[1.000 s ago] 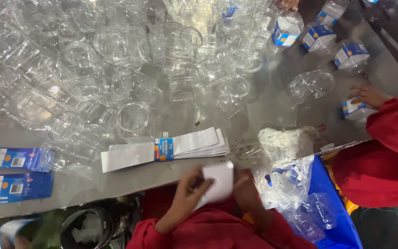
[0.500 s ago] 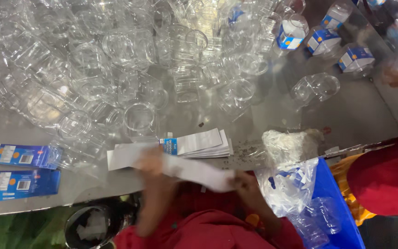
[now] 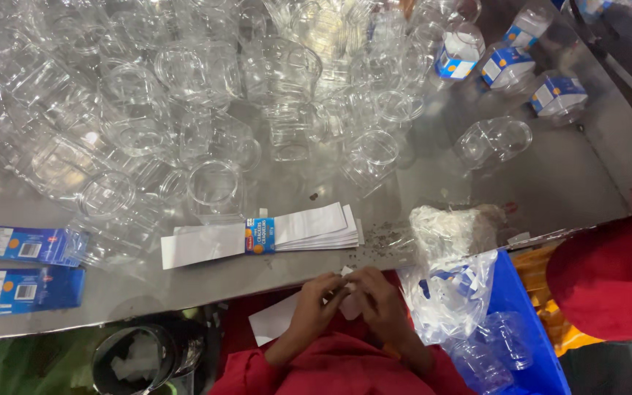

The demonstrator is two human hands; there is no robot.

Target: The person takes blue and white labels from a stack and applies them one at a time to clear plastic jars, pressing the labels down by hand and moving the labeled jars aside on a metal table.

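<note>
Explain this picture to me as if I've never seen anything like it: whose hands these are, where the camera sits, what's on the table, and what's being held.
There is no machine here. A person wears a camera on the head, so the one view looks straight down at their own two hands. The left hand and the right hand meet just below the table edge, and together they pinch a white paper strip.

The metal table is crowded with clear plastic jars, all empty. Near the front edge lies a stack of paper labels, mostly white side up. At the far left lie blue printed labels. A few jars already wearing blue labels stand at the top right. A crumpled plastic bag hangs at the right.

The red sleeve on the right belongs to another person.
</note>
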